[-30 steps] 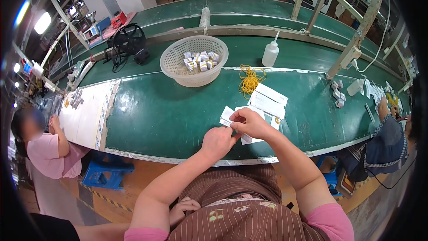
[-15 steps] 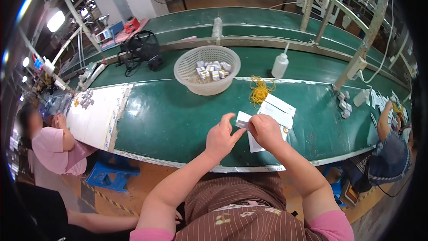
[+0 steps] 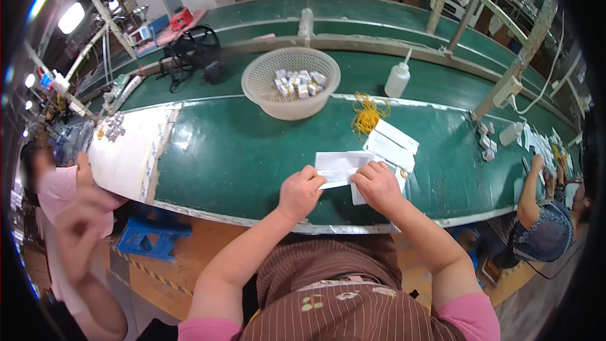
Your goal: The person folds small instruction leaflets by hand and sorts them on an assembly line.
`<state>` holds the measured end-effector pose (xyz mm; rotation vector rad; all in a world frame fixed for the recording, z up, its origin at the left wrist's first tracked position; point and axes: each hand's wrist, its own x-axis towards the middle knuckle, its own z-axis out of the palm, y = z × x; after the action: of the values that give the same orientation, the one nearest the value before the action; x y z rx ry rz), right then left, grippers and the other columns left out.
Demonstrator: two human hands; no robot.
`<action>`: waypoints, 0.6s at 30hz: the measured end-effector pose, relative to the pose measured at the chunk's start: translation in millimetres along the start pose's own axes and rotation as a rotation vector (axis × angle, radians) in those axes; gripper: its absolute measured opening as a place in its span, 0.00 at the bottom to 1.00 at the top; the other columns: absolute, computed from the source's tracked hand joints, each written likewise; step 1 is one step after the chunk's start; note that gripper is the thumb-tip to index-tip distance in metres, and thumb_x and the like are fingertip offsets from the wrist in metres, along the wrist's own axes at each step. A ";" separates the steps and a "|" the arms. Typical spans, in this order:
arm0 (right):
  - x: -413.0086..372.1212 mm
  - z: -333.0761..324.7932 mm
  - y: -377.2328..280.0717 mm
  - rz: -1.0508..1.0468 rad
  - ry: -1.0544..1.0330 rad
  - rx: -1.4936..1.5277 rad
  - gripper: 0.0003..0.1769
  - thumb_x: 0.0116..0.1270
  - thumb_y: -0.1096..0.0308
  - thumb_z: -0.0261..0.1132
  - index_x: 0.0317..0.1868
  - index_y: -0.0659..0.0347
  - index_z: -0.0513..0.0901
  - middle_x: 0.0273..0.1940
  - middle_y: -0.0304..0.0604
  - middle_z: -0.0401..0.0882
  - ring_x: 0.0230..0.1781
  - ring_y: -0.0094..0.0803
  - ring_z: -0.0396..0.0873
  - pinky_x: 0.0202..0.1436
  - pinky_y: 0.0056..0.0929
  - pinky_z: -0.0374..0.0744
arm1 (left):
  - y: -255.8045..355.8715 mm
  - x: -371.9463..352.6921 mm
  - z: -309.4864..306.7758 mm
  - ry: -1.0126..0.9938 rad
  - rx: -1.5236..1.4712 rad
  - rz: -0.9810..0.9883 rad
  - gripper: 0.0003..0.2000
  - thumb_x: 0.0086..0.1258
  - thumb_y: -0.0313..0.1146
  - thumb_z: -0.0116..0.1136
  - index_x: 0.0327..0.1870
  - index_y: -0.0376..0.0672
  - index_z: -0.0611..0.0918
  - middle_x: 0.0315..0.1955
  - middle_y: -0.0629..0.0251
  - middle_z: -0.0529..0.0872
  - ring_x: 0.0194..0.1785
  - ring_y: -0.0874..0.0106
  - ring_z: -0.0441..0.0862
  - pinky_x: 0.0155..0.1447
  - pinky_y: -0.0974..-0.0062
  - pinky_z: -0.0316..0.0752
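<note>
A creased sheet of white paper (image 3: 338, 163) is stretched between my two hands just above the green bench. My left hand (image 3: 300, 196) pinches its left end, thumb and fingers together. At the right end, my right hand (image 3: 380, 187) grips the same sheet. More white sheets (image 3: 392, 145) lie on the bench beyond and beneath my right hand, partly covered by it. Just past them sits a tangled heap of yellow rubber bands (image 3: 366, 117).
A white plastic basket (image 3: 255, 91) holds several small banded white bundles (image 3: 300, 83). A squeeze bottle (image 3: 397, 80) stands right of it. A black fan (image 3: 196, 53) is at the back left. People sit at both sides; another person's blurred hand (image 3: 82, 215) is at lower left.
The small folded white piece at my right hand is now opened into a wider sheet. My left hand, earlier apart from it, has closed on its left end. A person's arm has risen at lower left.
</note>
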<state>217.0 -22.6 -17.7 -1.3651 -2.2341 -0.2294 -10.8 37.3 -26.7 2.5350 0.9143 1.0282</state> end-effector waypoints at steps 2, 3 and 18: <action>-13.7 8.2 -1.2 -0.012 -0.036 0.040 0.06 0.53 0.70 0.63 0.34 0.54 0.82 0.30 0.37 0.75 0.36 0.35 0.76 0.40 0.34 0.72 | -7.7 -14.7 10.4 -0.043 0.059 0.073 0.08 0.48 0.26 0.67 0.30 0.46 0.82 0.30 0.67 0.77 0.31 0.66 0.80 0.34 0.68 0.76; -18.8 12.5 -0.7 -0.021 -0.048 0.061 0.06 0.53 0.70 0.63 0.34 0.54 0.82 0.30 0.37 0.75 0.36 0.35 0.76 0.40 0.34 0.72 | -11.1 -21.2 14.9 -0.062 0.094 0.113 0.08 0.48 0.27 0.67 0.30 0.46 0.81 0.30 0.68 0.76 0.30 0.67 0.80 0.33 0.68 0.76; -14.4 32.5 3.6 0.633 -0.236 0.326 0.09 0.61 0.61 0.68 0.33 0.59 0.85 0.33 0.46 0.82 0.41 0.47 0.77 0.46 0.42 0.76 | 1.7 -24.5 20.7 -0.196 0.018 -0.467 0.09 0.65 0.35 0.63 0.30 0.40 0.86 0.35 0.60 0.82 0.35 0.58 0.82 0.39 0.62 0.77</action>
<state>214.5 -19.3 -53.2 -1.8834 -1.7788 0.5145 -9.1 20.3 -53.9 2.2213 1.3665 0.6203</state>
